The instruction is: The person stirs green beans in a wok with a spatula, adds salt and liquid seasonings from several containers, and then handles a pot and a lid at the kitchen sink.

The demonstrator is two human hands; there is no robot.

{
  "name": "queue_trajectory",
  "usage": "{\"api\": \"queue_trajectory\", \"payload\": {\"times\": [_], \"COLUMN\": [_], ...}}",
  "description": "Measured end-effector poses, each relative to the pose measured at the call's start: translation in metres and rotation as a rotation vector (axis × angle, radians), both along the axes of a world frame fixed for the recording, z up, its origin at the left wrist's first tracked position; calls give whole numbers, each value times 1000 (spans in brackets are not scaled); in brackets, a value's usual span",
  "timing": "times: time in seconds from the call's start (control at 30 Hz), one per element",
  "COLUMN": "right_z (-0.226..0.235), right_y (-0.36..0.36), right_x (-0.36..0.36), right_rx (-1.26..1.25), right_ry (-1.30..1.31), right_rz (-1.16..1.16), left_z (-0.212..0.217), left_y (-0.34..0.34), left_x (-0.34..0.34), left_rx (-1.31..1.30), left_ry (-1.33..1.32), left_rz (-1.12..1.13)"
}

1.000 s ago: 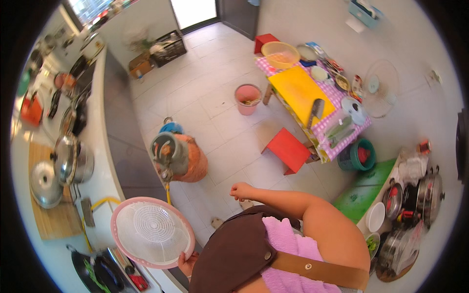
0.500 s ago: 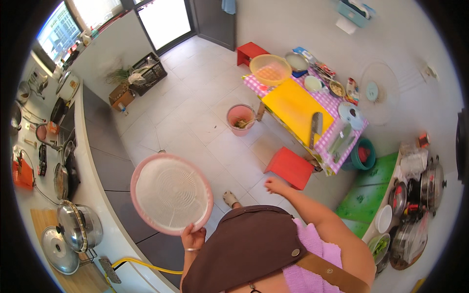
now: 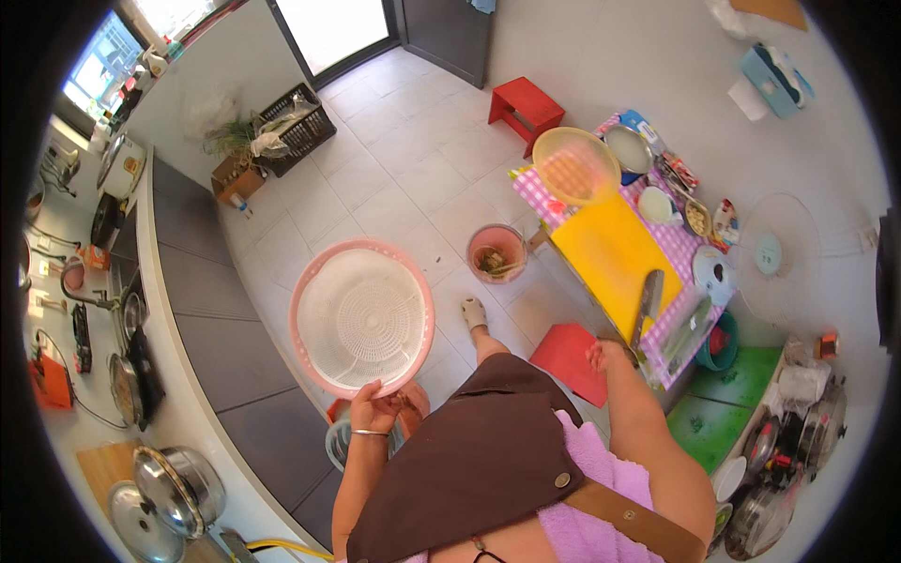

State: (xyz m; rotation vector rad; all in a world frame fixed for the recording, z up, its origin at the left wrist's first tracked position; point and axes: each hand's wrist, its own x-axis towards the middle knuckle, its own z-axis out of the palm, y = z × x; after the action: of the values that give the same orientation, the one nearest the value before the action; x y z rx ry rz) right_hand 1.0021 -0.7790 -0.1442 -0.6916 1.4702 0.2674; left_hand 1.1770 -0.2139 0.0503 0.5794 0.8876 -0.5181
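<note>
**Colander carried from the counter side toward the low table**

The left hand (image 3: 377,405) is closed on the near rim of a round pink-rimmed colander (image 3: 361,317) with a white perforated bowl, held out in the air in front of the body, above the tiled floor (image 3: 394,188) and just off the edge of the grey kitchen counter (image 3: 178,310). A second ago the colander hung low over the counter edge beside the pots; half a second ago it was already lifted clear; now it sits nearer the middle of the view, and the low table (image 3: 671,246) with its checked cloth has swung closer. The wearer has turned away from the counter, one foot (image 3: 476,312) set forward on the floor.

The right hand (image 3: 608,357) hangs free near the table's near corner, beside a red stool (image 3: 570,361); its fingers look loosely curled with nothing in them. On the table lie a yellow cutting board (image 3: 610,258), a cleaver (image 3: 648,302) at the board's near right edge, and a yellow sieve (image 3: 574,167) at the far end. A pink bucket (image 3: 496,253) stands on the floor just off the table's left edge.

Judged from this shift, the colander is in transit and not yet set down.
</note>
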Motion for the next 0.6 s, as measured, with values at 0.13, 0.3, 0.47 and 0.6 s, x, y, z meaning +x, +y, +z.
{"api": "queue_trajectory", "payload": {"times": [0.13,0.3,0.47,0.6], "right_z": [-4,-50,-46,-54], "right_y": [-34,-114,-117,-93], "right_x": [189,341,441,484], "right_rx": [-25,231,70,-81], "right_ry": [-335,-490,-468,-398], "right_rz": [-229,-540,-518,-412], "left_z": [-11,8,21,28], "left_y": [7,46,79,113], "left_x": [66,110,124,153], "left_rx": [155,247,366,395], "left_ry": [78,159,217,228], "left_rz": [140,298,506,664]}}
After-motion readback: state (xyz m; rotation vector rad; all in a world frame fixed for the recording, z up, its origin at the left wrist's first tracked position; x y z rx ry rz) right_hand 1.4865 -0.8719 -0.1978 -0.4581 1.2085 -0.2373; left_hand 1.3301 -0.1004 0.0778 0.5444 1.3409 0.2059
